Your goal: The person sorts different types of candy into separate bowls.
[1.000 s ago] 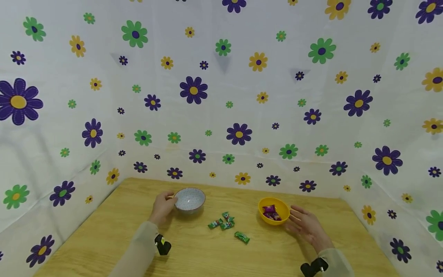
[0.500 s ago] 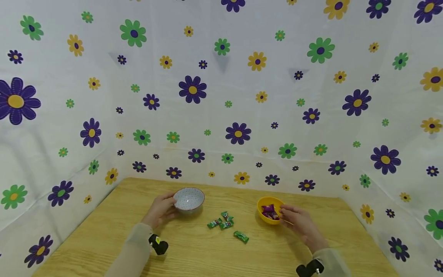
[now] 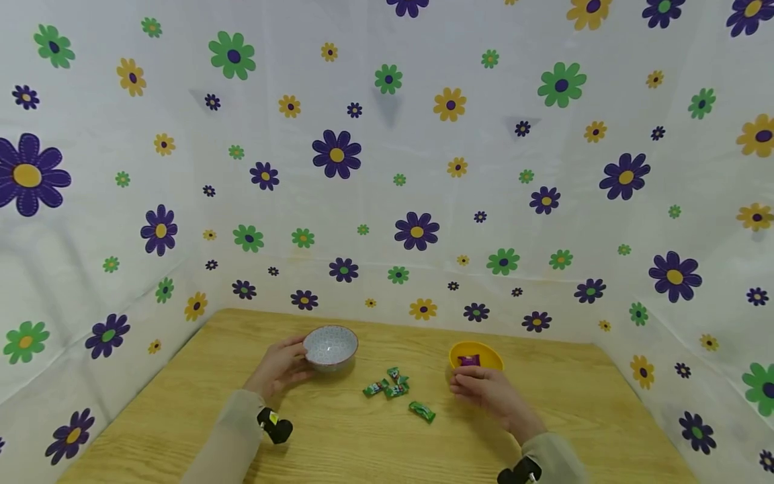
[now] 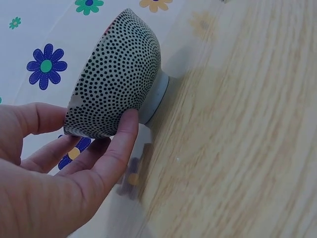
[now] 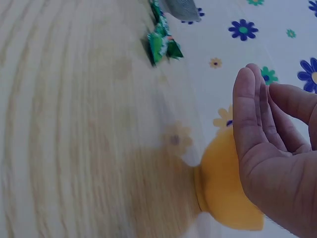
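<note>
My left hand [image 3: 281, 366] grips the side of a speckled ceramic bowl [image 3: 330, 346]. In the left wrist view, the thumb is at the bowl's rim and a fingertip lies against its dotted outer wall [image 4: 119, 74]. My right hand [image 3: 492, 396] is in front of a yellow bowl [image 3: 492, 358] and hides part of it. A purple-wrapped candy [image 3: 469, 360] shows inside that bowl. In the right wrist view, the fingers are fairly straight with the thumb near them, and nothing is seen between them. Between the bowls lie several green-wrapped candies [image 3: 396, 390].
One green candy [image 3: 422, 411] lies apart, nearer the front. Everything stands on a wood-grain table [image 3: 363, 450]. White cloth walls [image 3: 375, 202] with printed flowers enclose its back and sides.
My right hand has moved left, from the yellow bowl's right side to its front, and now covers some purple candies. The left hand has settled a little more around the speckled bowl.
</note>
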